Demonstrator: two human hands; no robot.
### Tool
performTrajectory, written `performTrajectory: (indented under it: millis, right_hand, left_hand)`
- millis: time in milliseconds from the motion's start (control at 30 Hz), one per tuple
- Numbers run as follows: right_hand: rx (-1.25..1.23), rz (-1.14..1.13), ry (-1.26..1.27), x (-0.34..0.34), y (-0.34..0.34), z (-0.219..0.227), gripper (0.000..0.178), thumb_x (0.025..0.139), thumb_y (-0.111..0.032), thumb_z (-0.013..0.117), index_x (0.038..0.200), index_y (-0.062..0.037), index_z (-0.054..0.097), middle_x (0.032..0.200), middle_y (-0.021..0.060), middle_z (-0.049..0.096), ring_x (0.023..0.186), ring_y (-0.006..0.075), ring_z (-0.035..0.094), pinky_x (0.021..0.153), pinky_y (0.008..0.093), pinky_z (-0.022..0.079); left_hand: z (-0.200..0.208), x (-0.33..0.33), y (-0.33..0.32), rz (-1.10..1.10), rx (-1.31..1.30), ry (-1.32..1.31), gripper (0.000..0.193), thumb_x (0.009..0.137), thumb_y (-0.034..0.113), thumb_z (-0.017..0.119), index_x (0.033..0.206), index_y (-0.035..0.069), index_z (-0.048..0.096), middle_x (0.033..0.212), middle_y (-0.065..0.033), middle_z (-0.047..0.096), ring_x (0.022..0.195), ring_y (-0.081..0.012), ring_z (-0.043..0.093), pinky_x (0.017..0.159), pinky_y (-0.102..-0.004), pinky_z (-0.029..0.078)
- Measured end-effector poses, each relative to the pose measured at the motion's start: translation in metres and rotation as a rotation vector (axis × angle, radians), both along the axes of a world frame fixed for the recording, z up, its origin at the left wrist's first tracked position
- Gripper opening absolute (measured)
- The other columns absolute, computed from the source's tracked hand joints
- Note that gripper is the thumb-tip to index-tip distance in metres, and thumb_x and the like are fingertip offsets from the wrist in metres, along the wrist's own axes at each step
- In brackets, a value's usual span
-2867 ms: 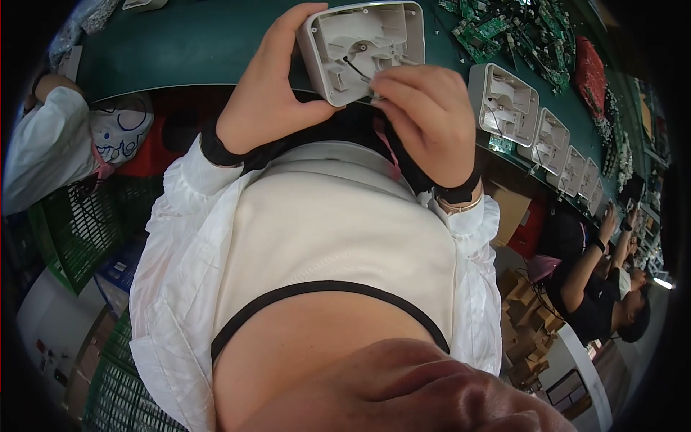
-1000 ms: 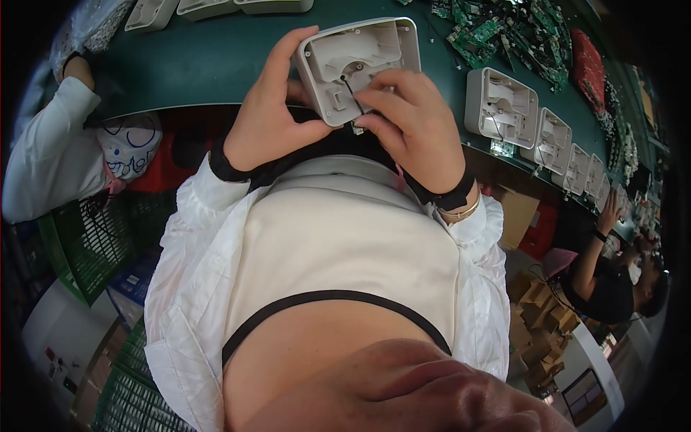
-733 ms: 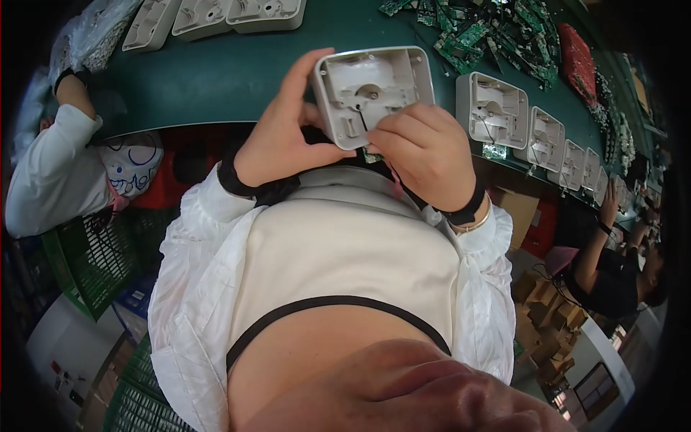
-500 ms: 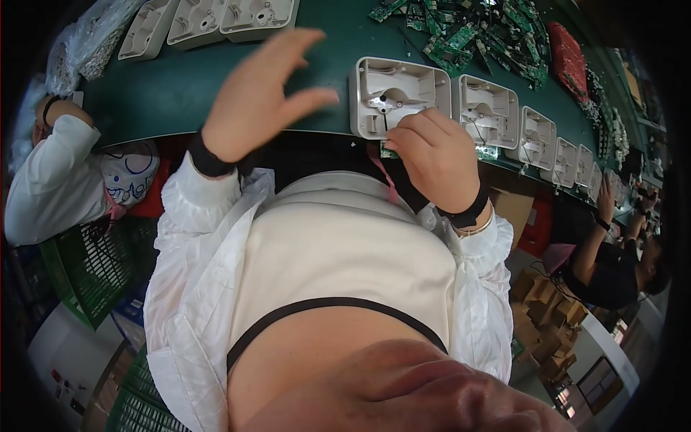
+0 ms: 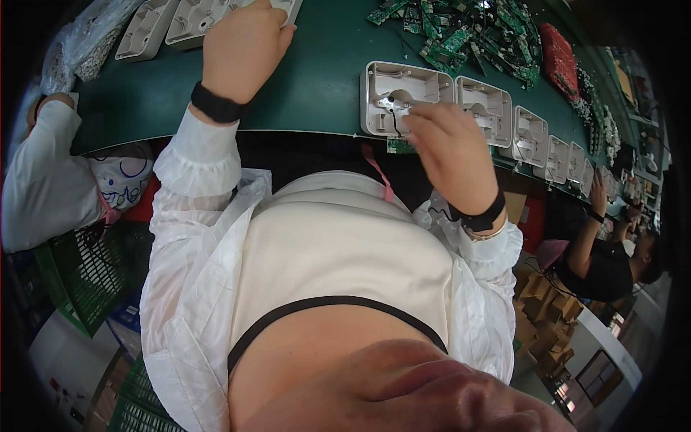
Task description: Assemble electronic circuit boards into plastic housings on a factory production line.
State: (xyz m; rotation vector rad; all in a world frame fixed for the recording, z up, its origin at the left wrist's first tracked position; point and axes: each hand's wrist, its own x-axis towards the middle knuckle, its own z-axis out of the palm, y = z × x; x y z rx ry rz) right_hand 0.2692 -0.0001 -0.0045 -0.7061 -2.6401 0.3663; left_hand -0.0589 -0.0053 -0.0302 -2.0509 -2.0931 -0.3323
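At the top left, my left hand (image 5: 245,54) is over a white plastic housing (image 5: 294,9), its fingers curled at the near edge and partly hidden. My right hand (image 5: 457,155) rests at the near right part of another open housing (image 5: 371,101), fingers bent over its wall; the exact grip is partly hidden. A thin black wire (image 5: 395,122) runs down inside this housing, beside my right fingertips. A small green circuit board (image 5: 398,146) hangs at the table edge just below it.
Several more white housings (image 5: 530,135) line the table edge to the right; two (image 5: 147,32) stand at the far left. Green circuit boards (image 5: 479,39) are heaped at the back, next to a red bag (image 5: 560,61). Co-workers sit on the left (image 5: 47,173) and right (image 5: 612,263).
My left hand has moved forward to the far housing, its spread fingers now curled. My right hand and the housing beneath it have shifted slightly right.
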Motion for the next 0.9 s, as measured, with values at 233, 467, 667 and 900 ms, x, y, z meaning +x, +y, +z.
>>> performTrajectory:
  millis: [233,467,667,900]
  right_hand:
    - [-0.137,-0.006,0.001,-0.013,0.062,0.018,0.028,0.097,-0.006,0.067,0.124,0.0,0.069,0.116,0.0174,0.07,0.106,0.0374,0.066,0.091,0.0444,0.054]
    - [-0.099,-0.069,-0.342,-0.049,0.127,-0.017,0.034,0.101,-0.017,0.067,0.13,-0.0005,0.07,0.117,0.0183,0.071,0.106,0.0372,0.067,0.093,0.0406,0.056]
    - [-0.425,-0.252,-0.126,-0.055,0.154,-0.014,0.034,0.105,-0.024,0.066,0.129,0.0002,0.071,0.104,0.0094,0.073,0.095,0.0252,0.069,0.084,0.0341,0.055]
    - [-1.677,-0.067,0.937,0.016,0.224,0.004,0.023,0.108,-0.016,0.064,0.121,0.0013,0.07,0.109,0.0042,0.073,0.073,0.008,0.053,0.062,0.0243,0.039]
  left_hand:
    - [0.004,0.013,-0.059,-0.153,0.24,-0.136,0.018,0.086,0.02,0.082,0.097,0.008,0.076,0.093,-0.0045,0.067,0.085,-0.0288,0.067,0.073,-0.0403,0.055]
    - [0.0,0.021,-0.101,-0.264,0.238,-0.197,0.01,0.084,0.016,0.082,0.09,0.011,0.076,0.086,-0.0007,0.065,0.082,-0.0243,0.063,0.071,-0.0392,0.05]
    - [-0.018,0.016,-0.115,-0.305,0.193,-0.227,0.011,0.083,0.013,0.082,0.091,0.01,0.075,0.099,0.0,0.069,0.089,-0.022,0.062,0.076,-0.0389,0.048]
    - [-0.023,0.006,-0.107,-0.253,0.276,-0.332,0.059,0.077,0.021,0.09,0.129,0.007,0.065,0.136,-0.0141,0.063,0.12,-0.036,0.06,0.101,-0.0433,0.048]
